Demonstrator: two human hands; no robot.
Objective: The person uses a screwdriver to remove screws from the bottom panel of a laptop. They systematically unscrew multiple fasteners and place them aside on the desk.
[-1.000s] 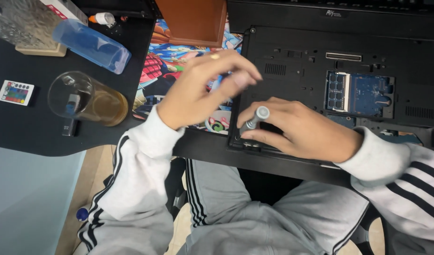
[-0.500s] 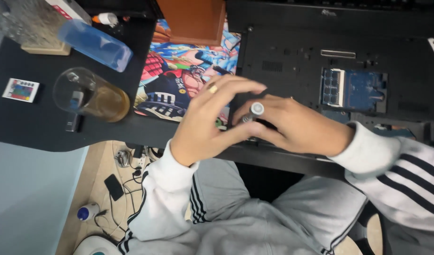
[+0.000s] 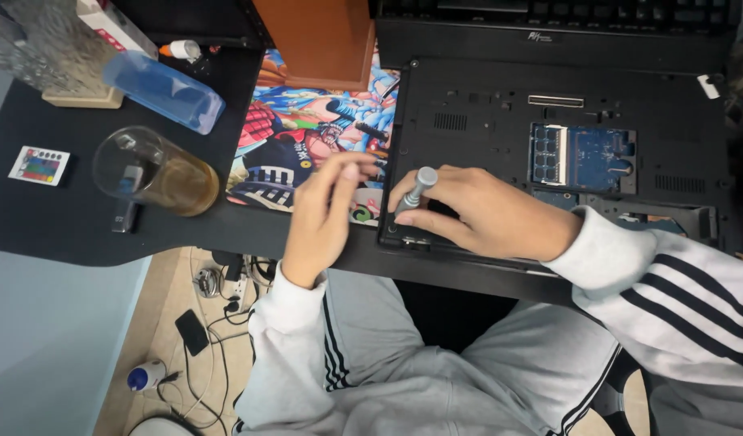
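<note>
Right hand (image 3: 489,216) pinches a small grey screwdriver (image 3: 414,192) between thumb and fingertips, tool standing nearly upright, tip down at the near-left corner of the upturned black laptop (image 3: 484,113), whose underside faces up. Exact tip contact is hidden by the fingers. Left hand (image 3: 323,214) sits just left of the right hand, fingers loosely extended and slightly apart, holding nothing, fingertips near the laptop's left edge and over the edge of the colourful cartoon mouse mat (image 3: 307,129); cannot tell if it touches the mat or hovers. An open bay with blue circuit boards (image 3: 581,155) lies beyond the right hand, near its knuckles. Further beyond both hands, a black keyboard (image 3: 549,12) runs along the far edge, and an orange-brown box (image 3: 315,36) stands beyond the left hand. Well to the left of the left hand, a clear glass with brownish liquid (image 3: 157,171) lies tilted on the black desk (image 3: 56,218). Beyond the glass, a blue translucent case (image 3: 165,90); left of the glass, a small white remote with coloured buttons (image 3: 39,165). Both wrists in white sleeves with black stripes; grey trousers below the hands. Floor under the left hand shows cables and small gadgets (image 3: 218,291).
</note>
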